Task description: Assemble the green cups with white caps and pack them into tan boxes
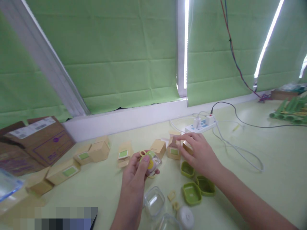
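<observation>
My left hand (137, 172) is closed around a small case (153, 162) with a clear shell, a green part and a yellow round piece. A yellow ring (143, 153) sticks out at its top. My right hand (198, 156) is over the small cardboard boxes, fingers curved and apart. Its fingertips are at the top of an upright box with a green label (174, 151); whether they touch it I cannot tell. Another box (187, 147) is partly hidden behind this hand. Below lie green cups (192, 193), a clear container (154, 202), yellow clips (171, 195) and a white round piece (185, 217).
Several small boxes (99, 150) stand at the left beside a large brown carton (40, 142). A power strip (200, 126) with plugs and cables (236, 148) lies behind my right hand. Green tubes (291, 111) are piled at the far right. Green blinds (120, 51) cover the back.
</observation>
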{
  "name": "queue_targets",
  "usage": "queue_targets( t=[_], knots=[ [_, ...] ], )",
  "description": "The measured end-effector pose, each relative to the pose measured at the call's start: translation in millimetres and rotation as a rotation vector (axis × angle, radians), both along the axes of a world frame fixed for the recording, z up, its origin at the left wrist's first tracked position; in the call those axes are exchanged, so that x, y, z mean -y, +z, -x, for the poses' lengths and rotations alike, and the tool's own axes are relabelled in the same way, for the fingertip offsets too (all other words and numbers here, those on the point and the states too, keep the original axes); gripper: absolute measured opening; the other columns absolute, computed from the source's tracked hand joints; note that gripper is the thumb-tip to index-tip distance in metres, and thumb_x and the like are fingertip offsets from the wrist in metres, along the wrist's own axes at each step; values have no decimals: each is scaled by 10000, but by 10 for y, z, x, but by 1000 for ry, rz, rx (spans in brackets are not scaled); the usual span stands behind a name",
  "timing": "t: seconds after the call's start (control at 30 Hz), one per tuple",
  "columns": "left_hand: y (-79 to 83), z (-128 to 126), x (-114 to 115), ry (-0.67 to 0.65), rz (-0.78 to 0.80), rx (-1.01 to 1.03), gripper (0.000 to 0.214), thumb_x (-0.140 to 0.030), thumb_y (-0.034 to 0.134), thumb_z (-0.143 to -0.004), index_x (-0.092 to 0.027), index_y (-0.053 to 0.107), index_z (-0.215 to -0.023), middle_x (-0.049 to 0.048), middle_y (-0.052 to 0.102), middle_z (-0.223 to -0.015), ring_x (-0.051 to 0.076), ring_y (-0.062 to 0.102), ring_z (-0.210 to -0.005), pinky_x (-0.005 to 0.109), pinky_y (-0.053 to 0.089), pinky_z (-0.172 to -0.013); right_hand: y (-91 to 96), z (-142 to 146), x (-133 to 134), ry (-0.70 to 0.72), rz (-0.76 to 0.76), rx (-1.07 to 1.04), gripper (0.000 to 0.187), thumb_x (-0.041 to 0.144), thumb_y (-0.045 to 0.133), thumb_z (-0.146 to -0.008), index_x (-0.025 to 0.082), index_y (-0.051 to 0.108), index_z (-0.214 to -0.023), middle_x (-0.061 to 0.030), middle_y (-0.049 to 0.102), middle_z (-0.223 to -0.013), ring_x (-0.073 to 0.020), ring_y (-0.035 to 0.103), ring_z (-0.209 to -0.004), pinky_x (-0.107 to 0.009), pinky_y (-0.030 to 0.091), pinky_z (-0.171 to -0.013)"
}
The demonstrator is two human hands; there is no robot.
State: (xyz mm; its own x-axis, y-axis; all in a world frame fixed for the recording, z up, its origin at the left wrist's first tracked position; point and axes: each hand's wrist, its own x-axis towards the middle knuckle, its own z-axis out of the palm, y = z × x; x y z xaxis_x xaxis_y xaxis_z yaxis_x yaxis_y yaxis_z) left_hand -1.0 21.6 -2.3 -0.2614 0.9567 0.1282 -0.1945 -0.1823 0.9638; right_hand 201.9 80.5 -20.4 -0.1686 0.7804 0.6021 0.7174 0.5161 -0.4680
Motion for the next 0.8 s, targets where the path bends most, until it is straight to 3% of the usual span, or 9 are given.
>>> queue_targets(
  t=[0.1, 0.2, 0.37, 0.57, 0.67, 0.8],
  knots=[
    [-3, -58, 30, -34, -6, -13, 309, -426, 753, -768, -175, 678, -932, -11, 702, -750, 125, 645, -589, 234, 540, -589, -80, -34, -76, -32, 6, 96, 410, 315, 687, -858, 274, 644, -1264, -147, 560, -1314, -377, 474, -1238, -560, 384, -1031],
    [2, -102, 66, -55, -9, -29, 303, -413, 738, -781, -171, 686, -955, -2, 703, -764, 125, 640, -599, 233, 534, -604, -154, -36, -120, -49, 29, 157, 497, 319, 718, -836, 289, 610, -1320, -153, 553, -1341, -381, 490, -1224, -549, 415, -994],
    [-27, -97, 68, -77, -8, -48, 312, -413, 720, -788, -164, 685, -972, 7, 692, -785, 132, 624, -626, 239, 535, -600, -208, -30, -149, -43, 61, 190, 462, 264, 681, -859, 277, 588, -1311, -112, 656, -1230, -328, 564, -1110, -488, 442, -958],
    [-100, -27, -2, -101, 3, -63, 347, -449, 731, -778, -164, 684, -971, -1, 691, -770, 130, 632, -606, 234, 530, -588, -119, -52, -121, 1, 84, 163, 364, 316, 626, -900, 313, 571, -1260, -43, 676, -1231, -277, 591, -1097, -410, 449, -955],
    [-116, -4, -35, -108, 6, -60, 358, -465, 742, -762, -161, 682, -940, -1, 696, -748, 134, 639, -582, 243, 529, -577, -92, -151, -154, -51, 104, 107, 244, 361, 552, -930, 262, 563, -1154, -57, 695, -1103, -266, 620, -1016, -384, 471, -891],
    [-91, -13, -26, -101, 5, -48, 338, -448, 740, -765, -160, 678, -931, -5, 698, -732, 135, 638, -572, 244, 525, -574, -176, -322, -227, -145, 145, 50, 309, 347, 637, -843, 227, 570, -1120, -93, 689, -1043, -295, 638, -968, -392, 465, -840]
  ],
)
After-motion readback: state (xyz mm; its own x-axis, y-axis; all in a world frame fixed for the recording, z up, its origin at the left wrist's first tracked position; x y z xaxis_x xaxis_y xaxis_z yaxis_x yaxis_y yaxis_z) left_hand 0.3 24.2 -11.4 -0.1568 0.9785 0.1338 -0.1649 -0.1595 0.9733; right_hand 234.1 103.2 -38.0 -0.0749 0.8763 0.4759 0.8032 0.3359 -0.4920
